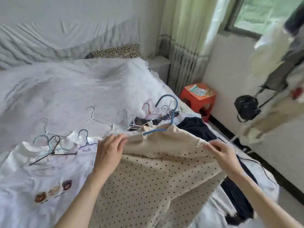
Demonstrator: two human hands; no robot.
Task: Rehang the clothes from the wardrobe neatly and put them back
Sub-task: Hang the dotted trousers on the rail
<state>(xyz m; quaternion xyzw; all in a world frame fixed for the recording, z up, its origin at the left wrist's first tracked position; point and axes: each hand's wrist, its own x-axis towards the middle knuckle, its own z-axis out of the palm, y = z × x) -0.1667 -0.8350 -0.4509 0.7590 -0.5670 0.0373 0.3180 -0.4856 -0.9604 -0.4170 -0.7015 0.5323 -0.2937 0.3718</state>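
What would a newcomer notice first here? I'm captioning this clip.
The beige polka-dot garment spread on the bed, a blue hanger in its neck, the left hand and right hand holding its shoulders. Loose wire hangers lie behind; a red stool stands beside the bed.

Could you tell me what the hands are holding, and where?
Both hold the beige dotted garment: left hand at its left shoulder, right hand pinching the right shoulder.
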